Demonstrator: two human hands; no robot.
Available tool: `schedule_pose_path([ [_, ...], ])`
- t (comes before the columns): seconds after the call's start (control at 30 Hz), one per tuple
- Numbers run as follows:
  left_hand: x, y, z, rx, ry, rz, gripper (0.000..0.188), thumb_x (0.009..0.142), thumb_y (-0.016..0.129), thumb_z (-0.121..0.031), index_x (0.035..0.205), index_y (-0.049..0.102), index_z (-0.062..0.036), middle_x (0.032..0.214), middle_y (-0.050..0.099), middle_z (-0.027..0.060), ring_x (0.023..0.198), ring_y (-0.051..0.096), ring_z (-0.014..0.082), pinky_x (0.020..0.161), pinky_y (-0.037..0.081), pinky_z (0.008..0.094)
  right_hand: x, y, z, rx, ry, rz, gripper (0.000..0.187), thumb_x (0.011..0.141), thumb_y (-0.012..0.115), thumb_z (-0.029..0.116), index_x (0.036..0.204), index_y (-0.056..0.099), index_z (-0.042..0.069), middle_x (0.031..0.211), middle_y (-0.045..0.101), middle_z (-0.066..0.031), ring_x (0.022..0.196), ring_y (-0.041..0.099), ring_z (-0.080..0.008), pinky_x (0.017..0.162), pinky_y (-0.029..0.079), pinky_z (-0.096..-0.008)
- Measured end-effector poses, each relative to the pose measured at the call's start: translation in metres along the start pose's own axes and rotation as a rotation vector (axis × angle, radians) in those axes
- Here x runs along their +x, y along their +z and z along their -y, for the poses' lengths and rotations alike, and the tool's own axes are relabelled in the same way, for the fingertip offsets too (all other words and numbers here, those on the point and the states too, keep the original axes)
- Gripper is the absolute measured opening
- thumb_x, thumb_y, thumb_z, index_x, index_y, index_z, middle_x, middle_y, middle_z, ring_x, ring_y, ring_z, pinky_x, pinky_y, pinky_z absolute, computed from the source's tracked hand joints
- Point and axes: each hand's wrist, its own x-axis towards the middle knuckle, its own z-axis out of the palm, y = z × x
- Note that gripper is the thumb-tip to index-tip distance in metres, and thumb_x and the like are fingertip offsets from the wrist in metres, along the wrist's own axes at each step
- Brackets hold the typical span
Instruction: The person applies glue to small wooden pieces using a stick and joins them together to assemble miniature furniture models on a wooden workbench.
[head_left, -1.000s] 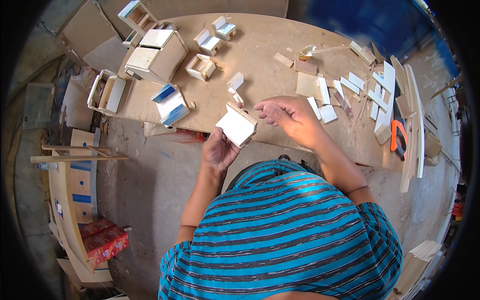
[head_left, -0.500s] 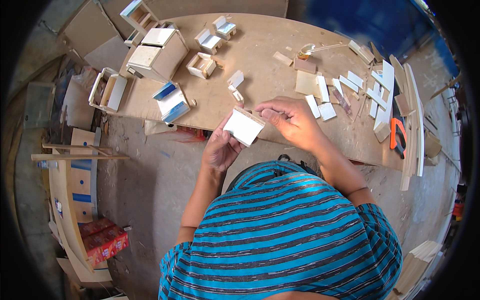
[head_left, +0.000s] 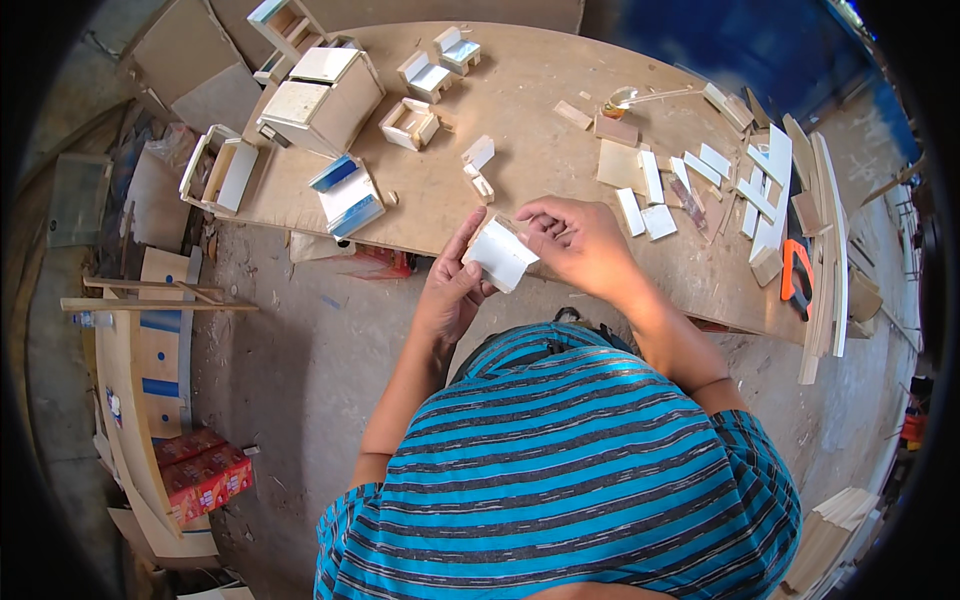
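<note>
My left hand (head_left: 456, 285) grips a small white-faced wooden piece (head_left: 497, 257) by its left side, just off the table's near edge. My right hand (head_left: 580, 243) is at the piece's upper right corner, its fingers curled and pinched against that edge. Whether something small sits between those right fingertips is hidden. Just beyond the hands, two small white-topped wood pieces (head_left: 479, 153) lie on the brown table (head_left: 545, 110). Miniature wooden chairs (head_left: 425, 77) and a little open box frame (head_left: 410, 124) stand farther back on the left.
At the table's left are a wooden cabinet (head_left: 322, 100) and a blue-and-white piece (head_left: 347, 197). On the right lie white strips (head_left: 650, 177), a small pot (head_left: 619, 101) with a stick, an orange-handled saw (head_left: 796, 275) and long boards (head_left: 828, 220). A red carton (head_left: 205, 475) sits on the floor, lower left.
The white-faced piece has turned and shifted slightly right in my left hand, showing a folded-looking second face. My left index finger now stretches up along its edge. The right hand stays by its corner.
</note>
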Motion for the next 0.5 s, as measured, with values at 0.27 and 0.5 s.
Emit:
schedule_pose_path([
  [0.27, 0.003, -0.007, 0.009, -0.409, 0.001, -0.034, 0.078, 0.087, 0.066, -0.032, 0.147, 0.022, -0.0082, 0.142, 0.041, 0.0126, 0.126, 0.047, 0.0274, 0.099, 0.047, 0.0413, 0.0, 0.008, -0.016, -0.012, -0.189, -0.053, 0.07, 0.071, 0.081, 0.026, 0.131, 0.05, 0.011, 0.107, 0.064, -0.0082, 0.095, 0.06, -0.0149, 0.079, 0.051, -0.0318],
  [0.5, 0.009, -0.01, 0.015, -0.414, -0.009, -0.044, 0.074, 0.088, 0.066, -0.024, 0.146, 0.023, -0.0095, 0.136, 0.046, 0.0109, 0.123, 0.05, 0.0259, 0.101, 0.046, 0.0405, 0.006, 0.03, -0.03, -0.07, -0.194, -0.136, 0.094, 0.062, 0.084, 0.024, 0.142, 0.035, 0.013, 0.109, 0.063, -0.0129, 0.095, 0.062, -0.0243, 0.077, 0.052, -0.0352],
])
